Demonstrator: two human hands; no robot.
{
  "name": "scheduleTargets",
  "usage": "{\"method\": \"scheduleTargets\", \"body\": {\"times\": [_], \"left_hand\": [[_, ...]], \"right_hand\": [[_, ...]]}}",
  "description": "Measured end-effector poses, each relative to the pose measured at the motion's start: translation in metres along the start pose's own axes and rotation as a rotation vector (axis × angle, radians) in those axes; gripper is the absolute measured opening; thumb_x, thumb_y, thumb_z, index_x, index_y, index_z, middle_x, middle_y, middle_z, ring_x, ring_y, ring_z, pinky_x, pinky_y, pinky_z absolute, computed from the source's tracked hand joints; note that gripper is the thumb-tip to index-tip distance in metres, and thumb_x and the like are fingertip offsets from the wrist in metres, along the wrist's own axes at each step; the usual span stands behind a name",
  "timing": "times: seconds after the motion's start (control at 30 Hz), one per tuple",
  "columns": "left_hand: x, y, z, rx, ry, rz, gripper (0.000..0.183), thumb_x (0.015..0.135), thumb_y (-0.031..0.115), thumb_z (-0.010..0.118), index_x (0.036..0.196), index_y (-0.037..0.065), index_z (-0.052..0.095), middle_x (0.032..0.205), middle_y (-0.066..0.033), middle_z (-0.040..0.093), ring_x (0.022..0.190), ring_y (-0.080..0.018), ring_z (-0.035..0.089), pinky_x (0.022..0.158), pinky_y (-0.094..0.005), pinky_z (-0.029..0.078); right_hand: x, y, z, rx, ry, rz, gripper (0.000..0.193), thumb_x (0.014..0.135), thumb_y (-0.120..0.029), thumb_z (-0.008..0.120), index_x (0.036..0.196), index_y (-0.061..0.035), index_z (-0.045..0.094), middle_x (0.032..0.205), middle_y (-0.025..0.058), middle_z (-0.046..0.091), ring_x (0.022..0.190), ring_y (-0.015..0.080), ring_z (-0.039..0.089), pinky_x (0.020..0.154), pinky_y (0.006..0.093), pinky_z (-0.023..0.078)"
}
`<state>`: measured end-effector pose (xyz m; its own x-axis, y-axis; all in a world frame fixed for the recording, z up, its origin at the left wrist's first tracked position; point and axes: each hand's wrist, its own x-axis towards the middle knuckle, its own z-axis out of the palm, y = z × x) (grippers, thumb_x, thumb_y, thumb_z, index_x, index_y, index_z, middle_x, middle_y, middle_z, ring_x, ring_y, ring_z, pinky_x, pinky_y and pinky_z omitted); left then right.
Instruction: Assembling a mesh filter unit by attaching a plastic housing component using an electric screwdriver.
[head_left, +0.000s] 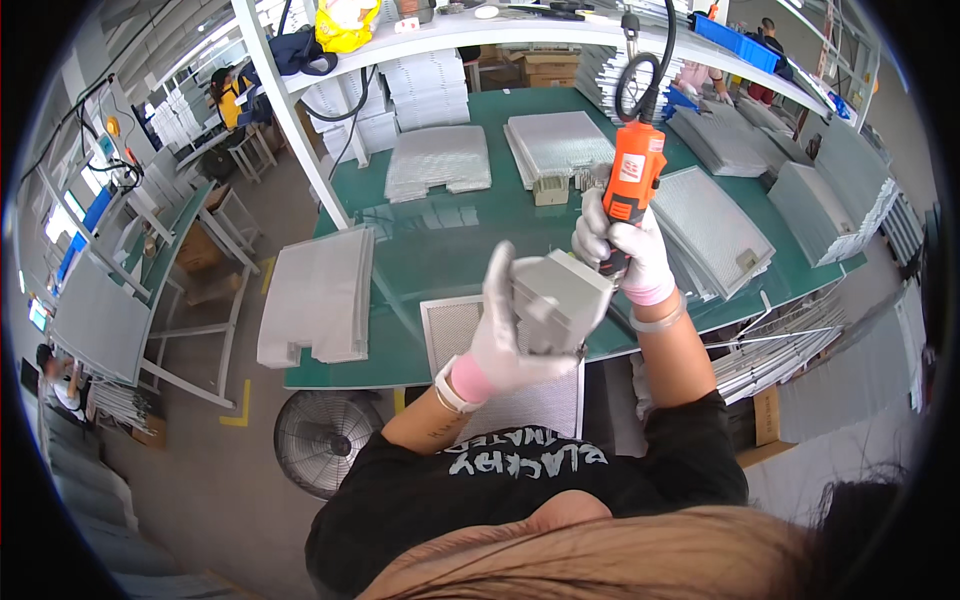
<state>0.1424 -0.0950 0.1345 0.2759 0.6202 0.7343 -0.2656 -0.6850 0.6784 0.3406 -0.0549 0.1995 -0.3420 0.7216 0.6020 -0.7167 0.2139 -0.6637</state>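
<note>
My left hand (495,340), in a white glove with a pink cuff, grips a grey box-shaped metal part (565,292), tilted over the near side of the table. In my gloved right hand (643,250) is an orange and black electric screwdriver (635,170), held upright with its cable rising from the top. The screwdriver's lower end is beside the grey part; whether they touch I cannot tell. Beneath my left hand, a perforated metal panel (450,322) lies across the table's near edge. A few small metal pieces (550,190) rest beyond my right hand.
Stacks of flat panels lie on the green table (425,245): a left stack (318,295), two far stacks (437,162) and a right stack (710,230). A white shelf (480,33) spans the back. A floor fan (330,443) stands at the lower left. Other people work farther off.
</note>
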Motion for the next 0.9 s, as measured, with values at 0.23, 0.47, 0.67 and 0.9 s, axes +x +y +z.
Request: {"method": "scheduleTargets", "body": {"times": [0.23,0.47,0.67,0.9], "left_hand": [[-0.003,0.015,0.002,0.235,-0.215,0.198,0.117,0.060,0.039,0.088,0.150,0.000,0.024,0.143,-0.0219,0.037,0.129,-0.0361,0.044,0.109,-0.0460,0.033],[0.008,0.026,0.023,0.221,-0.193,0.322,0.101,0.071,0.047,0.078,0.144,-0.005,0.031,0.145,-0.0266,0.034,0.133,-0.0445,0.035,0.111,-0.0515,0.026],[0.008,0.020,0.043,0.321,-0.161,0.336,0.090,0.077,0.051,0.067,0.137,-0.009,0.038,0.140,-0.0273,0.039,0.131,-0.0476,0.035,0.109,-0.0545,0.027],[-0.010,0.008,0.024,0.451,-0.175,0.303,0.081,0.075,0.045,0.067,0.133,-0.006,0.042,0.134,-0.0272,0.045,0.126,-0.0481,0.041,0.105,-0.0552,0.032]], "right_hand": [[0.000,0.008,-0.002,0.275,-0.157,0.054,0.054,0.084,-0.029,0.071,0.130,-0.0118,0.048,0.065,-0.0027,0.041,0.050,0.0072,0.041,0.045,0.0219,0.035],[0.006,0.019,0.002,0.498,-0.306,0.010,0.066,0.084,-0.020,0.072,0.142,-0.0148,0.039,0.066,-0.0049,0.045,0.045,0.0004,0.044,0.042,0.0151,0.038],[0.004,0.021,0.001,0.439,-0.193,-0.030,0.060,0.084,-0.029,0.071,0.135,-0.0137,0.044,0.070,-0.0027,0.045,0.050,0.0047,0.043,0.047,0.0215,0.036],[0.009,0.021,-0.001,0.330,-0.196,-0.086,0.059,0.087,-0.025,0.068,0.138,-0.0117,0.041,0.071,-0.0035,0.045,0.045,0.0021,0.042,0.041,0.0197,0.034]]}}
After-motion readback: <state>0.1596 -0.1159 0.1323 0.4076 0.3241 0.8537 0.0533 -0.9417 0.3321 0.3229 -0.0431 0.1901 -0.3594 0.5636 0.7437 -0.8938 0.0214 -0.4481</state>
